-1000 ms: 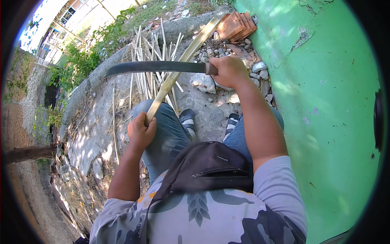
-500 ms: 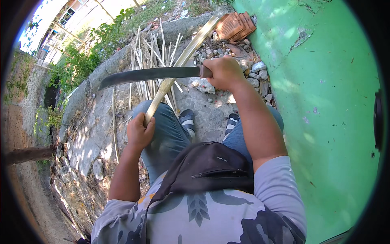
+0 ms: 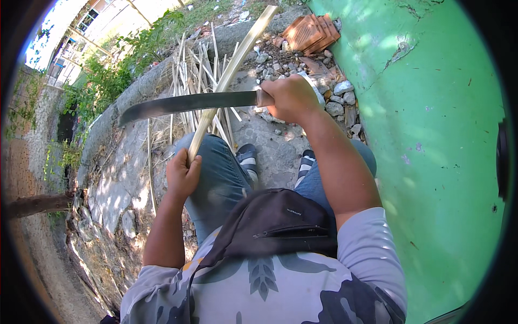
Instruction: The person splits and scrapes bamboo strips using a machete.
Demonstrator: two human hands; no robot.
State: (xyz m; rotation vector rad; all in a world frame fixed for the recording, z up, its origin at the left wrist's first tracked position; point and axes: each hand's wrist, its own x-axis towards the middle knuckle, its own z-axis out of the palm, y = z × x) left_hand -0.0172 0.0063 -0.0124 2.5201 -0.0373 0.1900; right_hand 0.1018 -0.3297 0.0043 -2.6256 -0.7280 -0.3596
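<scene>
My left hand (image 3: pixel 182 174) is closed round the near end of a long pale split-wood strip, likely bamboo (image 3: pixel 229 73), just above my left knee. The strip slants away from me, up and to the right. In my right hand (image 3: pixel 291 100) is the handle of a machete (image 3: pixel 189 102). Its long dark blade points left and lies across the strip, overlapping it near the middle; whether the edge touches the wood I cannot tell. My right fingers are wrapped round the handle, most of which they hide.
A heap of thin pale strips (image 3: pixel 186 81) lies on the ground beyond my knees. Orange roof tiles (image 3: pixel 311 35) are stacked at the far right above loose stones (image 3: pixel 335 108). A green wall (image 3: pixel 431 162) rises along my right side. A low concrete kerb (image 3: pixel 100 137) curves along the left.
The machete and my right hand have shifted slightly left. The strip has swung a little to the left and stands steeper, with my left hand still on its near end.
</scene>
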